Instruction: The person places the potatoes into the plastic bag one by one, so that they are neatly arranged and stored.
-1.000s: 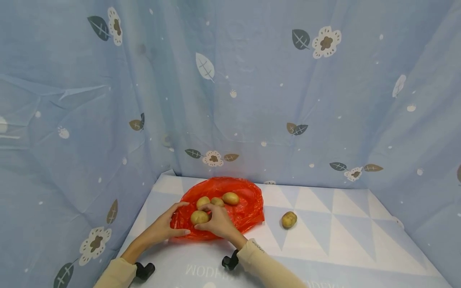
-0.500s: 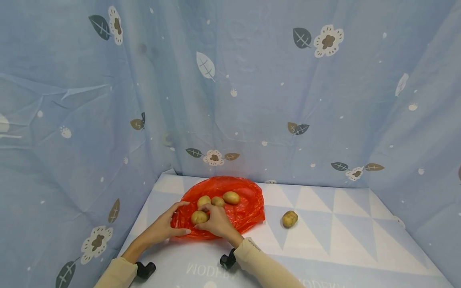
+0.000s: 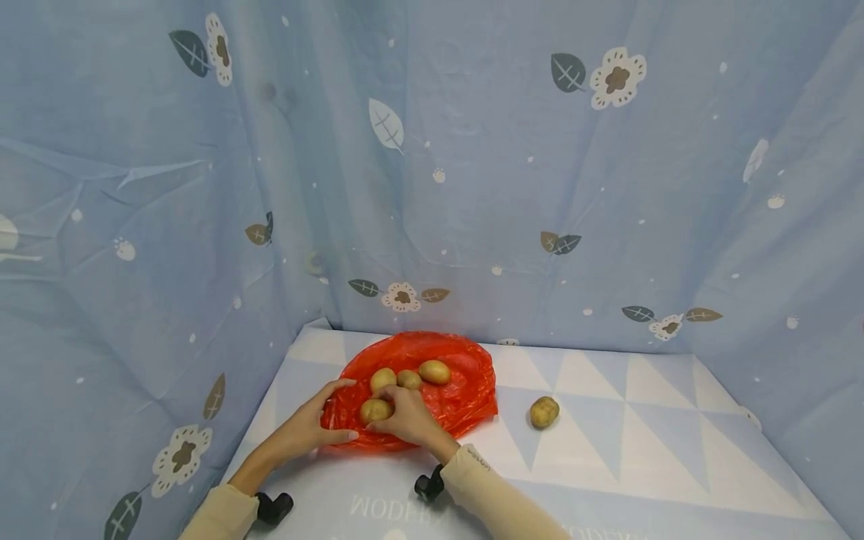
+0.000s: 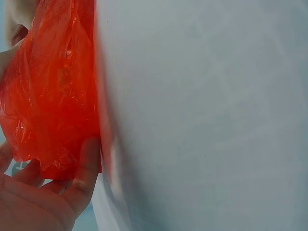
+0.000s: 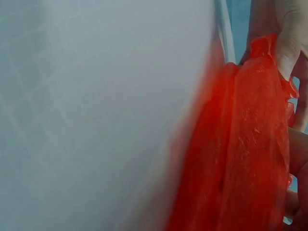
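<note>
A red plastic bag [image 3: 469,394] lies spread with its mouth wide on the table. Inside it, my right hand [image 3: 412,417] pinches a potato [image 3: 374,411] between thumb and fingers near the bag's left end. Three other potatoes sit just behind: one pale [image 3: 382,379], a smaller one [image 3: 409,379] and an oval one [image 3: 435,372]. My left hand [image 3: 305,430] curves round the bag's left edge, thumb in front and fingers behind. In the left wrist view, that thumb [image 4: 86,168] lies against the red plastic. The bag's wall hides the held potato in both wrist views.
A lone potato [image 3: 544,412] lies on the patterned tablecloth [image 3: 661,442], right of the bag. Blue curtains [image 3: 486,187] enclose the table at the back and sides. Small black devices [image 3: 273,510] sit at both wrists.
Both hands keep almost the same place and hold. The whole head view shifts very slightly; the bag and the potatoes otherwise look unmoved.
</note>
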A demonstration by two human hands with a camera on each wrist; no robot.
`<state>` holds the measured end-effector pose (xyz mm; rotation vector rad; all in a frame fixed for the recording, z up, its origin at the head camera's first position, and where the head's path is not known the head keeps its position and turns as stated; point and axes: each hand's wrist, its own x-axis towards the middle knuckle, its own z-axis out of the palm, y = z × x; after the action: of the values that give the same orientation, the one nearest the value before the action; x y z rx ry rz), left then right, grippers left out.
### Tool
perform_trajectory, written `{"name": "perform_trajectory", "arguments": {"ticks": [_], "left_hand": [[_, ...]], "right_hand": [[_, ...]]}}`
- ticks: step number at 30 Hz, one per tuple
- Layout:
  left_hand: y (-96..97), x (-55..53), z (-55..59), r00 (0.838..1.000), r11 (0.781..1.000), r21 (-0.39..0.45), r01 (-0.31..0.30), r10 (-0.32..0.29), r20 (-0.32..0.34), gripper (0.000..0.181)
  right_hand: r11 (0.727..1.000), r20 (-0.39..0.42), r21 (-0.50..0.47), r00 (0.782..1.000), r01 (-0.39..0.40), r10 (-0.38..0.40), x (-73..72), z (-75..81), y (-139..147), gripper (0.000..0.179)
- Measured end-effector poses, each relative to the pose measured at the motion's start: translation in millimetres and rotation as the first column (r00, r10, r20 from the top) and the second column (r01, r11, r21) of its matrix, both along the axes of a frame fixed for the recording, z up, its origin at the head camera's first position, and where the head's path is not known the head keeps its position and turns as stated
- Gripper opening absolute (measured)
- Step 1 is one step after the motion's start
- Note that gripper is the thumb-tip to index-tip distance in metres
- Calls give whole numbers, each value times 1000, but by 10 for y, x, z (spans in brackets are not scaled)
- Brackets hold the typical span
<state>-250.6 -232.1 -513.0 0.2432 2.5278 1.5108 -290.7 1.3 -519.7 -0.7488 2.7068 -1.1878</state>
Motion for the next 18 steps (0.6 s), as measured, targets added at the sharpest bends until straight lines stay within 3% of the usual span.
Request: {"name": "perform_trajectory", "arguments": {"ticks": [7, 13, 18], "left_hand": [[-2, -7, 2, 1000, 1000, -2, -3, 3, 6, 89], [5, -8, 12, 1000, 1000, -6, -13, 13, 9, 89], [15, -9, 15, 1000, 1000, -13, -18, 18, 15, 90]], "right_hand": [[997, 8, -72, 999, -38, 39, -67, 112, 172, 42], [990, 36, -144, 999, -9, 14, -127, 301, 410, 36], [985, -5, -174, 1000, 2, -2, -123, 395, 683, 36]]}}
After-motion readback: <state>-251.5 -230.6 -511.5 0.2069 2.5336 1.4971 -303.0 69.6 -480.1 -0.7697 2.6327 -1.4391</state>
